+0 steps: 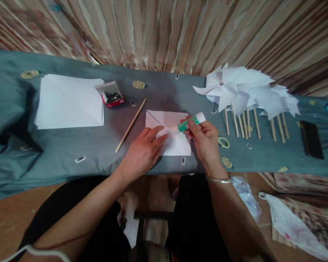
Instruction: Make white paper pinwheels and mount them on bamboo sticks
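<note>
A white square of paper (177, 143) lies on the grey-blue cloth near the table's front edge, with cut lines running from its corners. My left hand (142, 151) rests flat on its left part, fingers pressing the sheet down. My right hand (205, 140) holds a green and white glue stick (191, 122) tilted over the paper's middle, its tip pointing down to the left. A silver bangle sits on my right wrist.
A wooden stick (131, 124) lies left of the paper. Further left are a paper stack (68, 102) and a small red box of pins (112, 95). Finished white pinwheels (246, 92) on sticks lie at right, with a black phone (311, 139) beyond.
</note>
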Tool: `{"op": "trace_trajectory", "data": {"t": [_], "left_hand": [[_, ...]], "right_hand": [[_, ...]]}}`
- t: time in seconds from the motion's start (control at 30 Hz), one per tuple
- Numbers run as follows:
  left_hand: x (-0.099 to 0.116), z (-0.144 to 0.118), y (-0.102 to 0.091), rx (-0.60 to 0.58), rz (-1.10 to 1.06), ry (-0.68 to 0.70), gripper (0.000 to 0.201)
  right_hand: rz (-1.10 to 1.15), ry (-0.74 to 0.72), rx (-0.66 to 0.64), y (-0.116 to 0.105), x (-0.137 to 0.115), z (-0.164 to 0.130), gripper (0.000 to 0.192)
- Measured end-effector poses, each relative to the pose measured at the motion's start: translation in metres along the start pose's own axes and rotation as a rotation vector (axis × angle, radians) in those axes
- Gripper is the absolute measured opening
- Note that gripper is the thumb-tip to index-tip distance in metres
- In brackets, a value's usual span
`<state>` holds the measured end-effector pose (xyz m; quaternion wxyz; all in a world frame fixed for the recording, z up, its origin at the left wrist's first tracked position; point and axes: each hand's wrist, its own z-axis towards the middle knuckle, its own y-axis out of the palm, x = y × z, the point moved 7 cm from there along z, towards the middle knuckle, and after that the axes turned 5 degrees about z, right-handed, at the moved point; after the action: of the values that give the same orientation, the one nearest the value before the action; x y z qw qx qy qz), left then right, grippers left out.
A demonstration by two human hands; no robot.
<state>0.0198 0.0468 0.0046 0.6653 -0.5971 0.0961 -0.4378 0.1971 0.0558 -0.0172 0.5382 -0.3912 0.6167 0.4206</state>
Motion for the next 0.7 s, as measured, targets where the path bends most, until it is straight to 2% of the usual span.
{"op": "trace_trajectory", "data": {"t": [0.1,0.23,0.47,0.7], "left_hand": [[0.005,0.003,0.009,-0.042,0.098,0.065,0.030],[0.001,0.004,0.015,-0.063,0.123,0.063,0.031],[-0.005,0.003,0.016,-0.070,0.101,0.059,0.033],[-0.004,0.003,0.017,-0.086,0.116,0.053,0.031]], "right_hand": [[-0.055,-0.075,-0.014,0.007,-0.005,-0.002,0.030],[-0.174,-0.137,-0.062,0.015,-0.009,-0.003,0.027],[-0.284,-0.150,-0.123,0.020,-0.007,-0.005,0.027],[-0.389,-0.201,-0.094,0.021,-0.007,-0.008,0.026]]}}
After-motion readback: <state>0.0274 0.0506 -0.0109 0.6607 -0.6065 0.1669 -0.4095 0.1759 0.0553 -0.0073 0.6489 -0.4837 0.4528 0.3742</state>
